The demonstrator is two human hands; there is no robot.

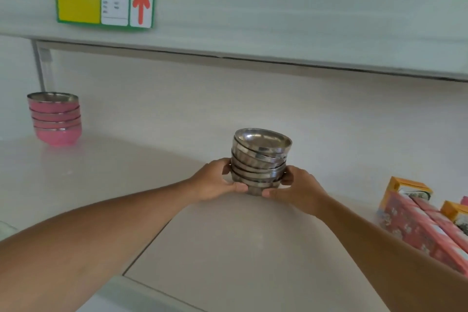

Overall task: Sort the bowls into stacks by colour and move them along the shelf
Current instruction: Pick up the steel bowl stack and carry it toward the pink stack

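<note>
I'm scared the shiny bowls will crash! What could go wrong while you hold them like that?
1. The top bowl of the silver stack sits tilted, so it might slide off if the stack tips.
2. The left hand and right hand grip only the bottom bowls, so the upper ones could wobble.
3. The boxes lie close on the right; swinging that way could bump them.

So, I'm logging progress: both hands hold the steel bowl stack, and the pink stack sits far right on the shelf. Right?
Not quite. In the head view, both hands, left and right, do hold the steel bowl stack, but the pink stack sits far left on the shelf, not right.
</note>
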